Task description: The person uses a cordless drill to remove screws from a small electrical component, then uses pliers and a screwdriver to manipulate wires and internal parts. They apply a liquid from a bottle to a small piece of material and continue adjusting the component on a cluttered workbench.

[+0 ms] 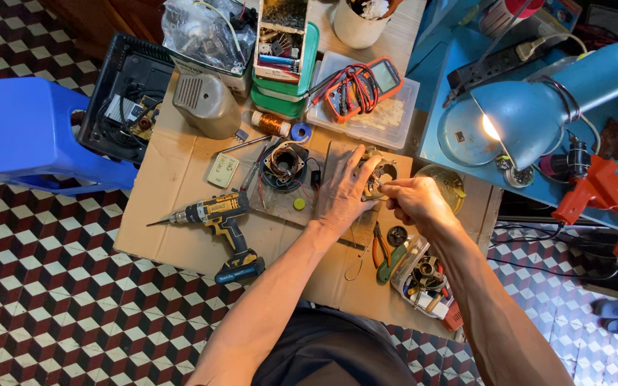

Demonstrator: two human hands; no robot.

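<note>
We've got the left hand [341, 191] flat on the stator [379, 177], right hand [413, 200] pinching something at its 5 o'clock edge.

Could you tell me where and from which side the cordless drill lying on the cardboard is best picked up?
Probably by its handle: the cordless drill lies on its side on the cardboard, bit pointing left, handle slanting toward the person with the battery at its end. Come from above on the near side and wrap the bare handle between body and battery, away from the bit.
</note>
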